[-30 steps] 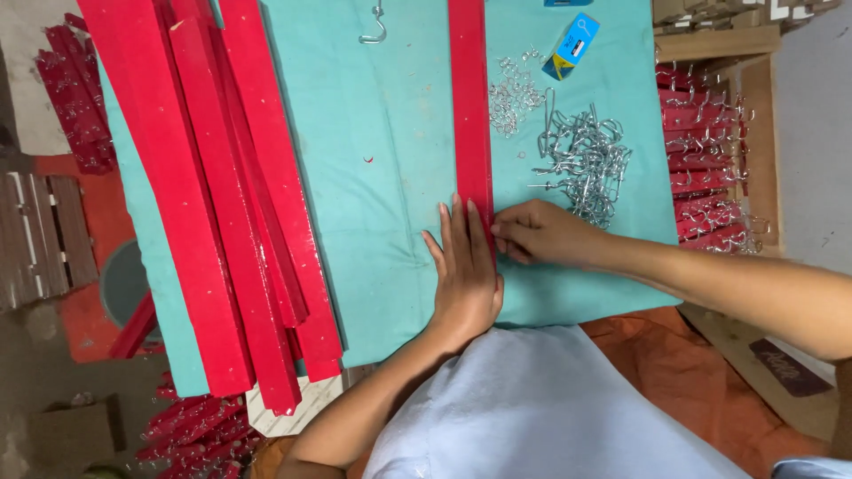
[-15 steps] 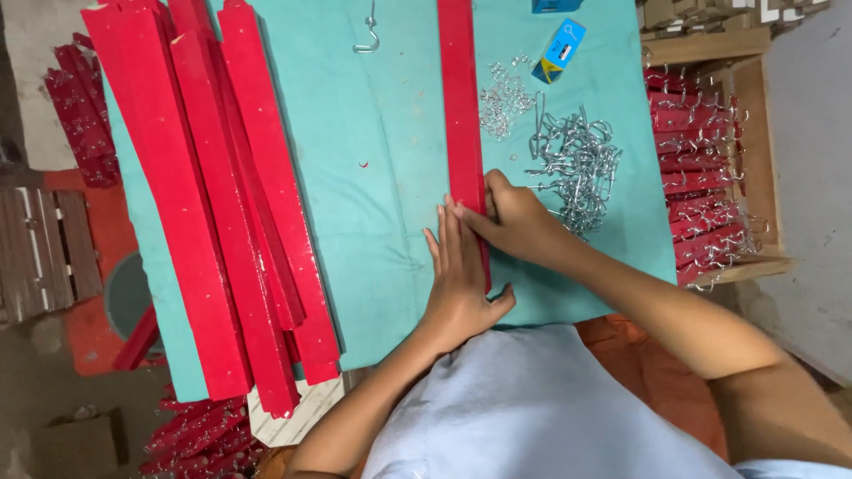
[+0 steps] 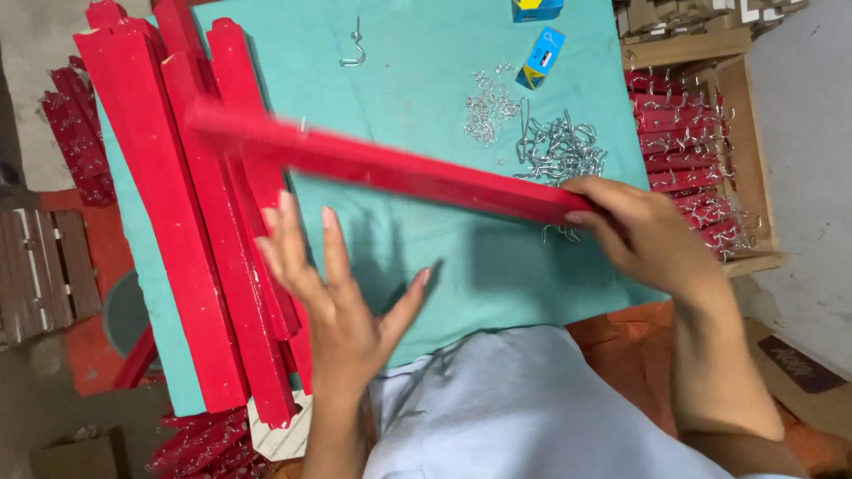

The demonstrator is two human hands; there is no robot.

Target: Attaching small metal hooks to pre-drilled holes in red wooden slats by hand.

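A long red wooden strip (image 3: 390, 168), motion-blurred, lies slantwise above the teal cloth (image 3: 497, 275); its right end sits over the cloth's right side, its left end over the red strip stack (image 3: 177, 248).

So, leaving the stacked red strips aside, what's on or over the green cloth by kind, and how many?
Red strip held in the right hand: 1
Small blue boxes: 2
Lone metal hook: 1
Heaps of loose metal hardware: 2
Total: 6
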